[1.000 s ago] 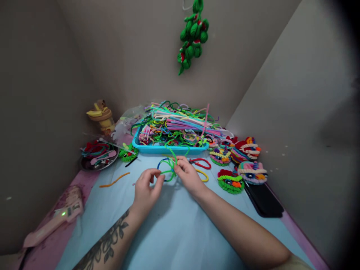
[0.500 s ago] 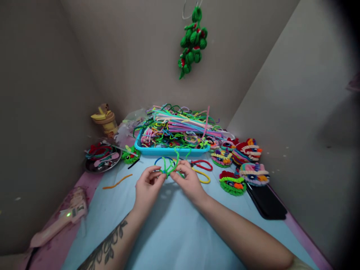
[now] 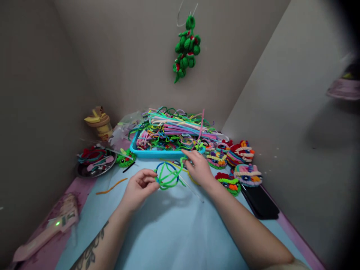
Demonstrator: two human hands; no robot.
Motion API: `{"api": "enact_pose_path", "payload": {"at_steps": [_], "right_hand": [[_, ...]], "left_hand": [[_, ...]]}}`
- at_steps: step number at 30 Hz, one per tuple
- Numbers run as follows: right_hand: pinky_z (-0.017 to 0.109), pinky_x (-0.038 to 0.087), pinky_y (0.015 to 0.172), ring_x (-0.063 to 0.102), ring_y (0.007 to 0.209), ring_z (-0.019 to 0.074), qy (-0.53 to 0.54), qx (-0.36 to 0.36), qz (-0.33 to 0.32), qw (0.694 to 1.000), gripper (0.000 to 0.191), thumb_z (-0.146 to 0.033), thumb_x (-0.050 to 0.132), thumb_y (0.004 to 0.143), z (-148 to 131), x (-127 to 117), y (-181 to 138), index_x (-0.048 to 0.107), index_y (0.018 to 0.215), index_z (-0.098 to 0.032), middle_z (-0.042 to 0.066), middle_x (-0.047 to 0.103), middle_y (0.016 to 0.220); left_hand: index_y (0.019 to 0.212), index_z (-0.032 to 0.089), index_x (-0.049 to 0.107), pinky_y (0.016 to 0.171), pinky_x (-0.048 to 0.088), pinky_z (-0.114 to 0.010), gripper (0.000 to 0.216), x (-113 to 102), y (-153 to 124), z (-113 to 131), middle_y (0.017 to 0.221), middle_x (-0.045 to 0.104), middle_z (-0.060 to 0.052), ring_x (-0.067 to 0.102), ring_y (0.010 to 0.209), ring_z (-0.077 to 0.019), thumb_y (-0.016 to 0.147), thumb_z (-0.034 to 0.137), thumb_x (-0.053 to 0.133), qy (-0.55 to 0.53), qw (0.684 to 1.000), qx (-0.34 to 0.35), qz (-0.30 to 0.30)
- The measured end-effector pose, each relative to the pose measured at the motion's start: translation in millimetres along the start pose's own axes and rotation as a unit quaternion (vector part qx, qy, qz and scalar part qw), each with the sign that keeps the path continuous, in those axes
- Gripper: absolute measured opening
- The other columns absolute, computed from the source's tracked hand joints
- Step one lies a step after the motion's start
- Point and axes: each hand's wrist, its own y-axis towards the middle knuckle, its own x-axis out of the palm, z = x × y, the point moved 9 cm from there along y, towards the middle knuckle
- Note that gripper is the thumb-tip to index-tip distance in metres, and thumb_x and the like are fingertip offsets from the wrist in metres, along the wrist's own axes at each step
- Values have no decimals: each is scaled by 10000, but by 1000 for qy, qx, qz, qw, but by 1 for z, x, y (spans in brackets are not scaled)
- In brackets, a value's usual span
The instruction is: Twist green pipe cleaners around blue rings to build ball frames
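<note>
My left hand (image 3: 142, 187) pinches the left edge of a round open frame of bent green pipe cleaners (image 3: 168, 183), thumb against fingertips. The frame is held above the table, with crossing strands and a loose tail at its right. My right hand (image 3: 197, 167) is up at the frame's right side, its fingers around the tail's raised end; the fingertips partly hide the grip. Behind the frame lies a blue pipe cleaner loop (image 3: 159, 165). A yellow loop (image 3: 194, 179) is mostly covered by my right hand. A thin pale stick (image 3: 195, 192) slants below that hand.
A blue tray (image 3: 165, 154) heaped with pipe cleaners stands at the back. Several colourful pipe cleaner figures (image 3: 247, 174) and a black phone-like slab (image 3: 261, 202) sit right. At left are a metal bowl (image 3: 97, 170), an orange strand (image 3: 111, 186) and a pink glue gun (image 3: 47, 232).
My hands have moved apart. The right hand has risen and shifted right with the green tail, and the round frame is now more visible. The view has shifted slightly.
</note>
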Motion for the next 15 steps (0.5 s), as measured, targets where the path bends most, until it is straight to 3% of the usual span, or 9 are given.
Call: {"api": "enact_pose_path", "payload": {"at_steps": [4,7,10,13,15], "right_hand": [[309,422,710,552,756,186,46,6,-29,999,195,-191,513,786,-4,1,1,705,774,-225,39,614,769],[278,410,602,534,631,163,146,81,-33,985,141,-261,577,748,3,-3,2,673,661,-204,4,587,625],[262,404,525,504,519,135,316,187,-4,930,157,-347,635,697,11,-4,-2,638,676,-191,-28,551,535],[270,453,550,553,539,134,450,234,25,861,196,-341,679,648,5,0,-7,628,769,-196,-24,601,584],[275,475,580,577,574,136,464,229,21,856,168,-302,684,642,-4,4,-9,633,764,-198,-14,625,621]], "left_hand": [[787,165,593,544,422,-221,327,4,0,0,603,634,0,570,540,-112,557,302,779,10,1000,-5,-16],[831,165,585,526,402,-208,343,-1,5,-2,588,615,17,545,517,-97,581,317,765,22,999,-18,16],[849,160,579,482,366,-194,363,-4,8,-11,595,621,18,519,481,-85,587,336,759,29,997,-55,38],[849,160,579,477,360,-197,378,-4,9,-19,589,626,18,511,459,-83,576,342,766,23,996,-79,37],[856,160,578,500,371,-204,380,-2,9,-22,592,632,15,527,474,-90,578,338,766,17,996,-85,25]]}}
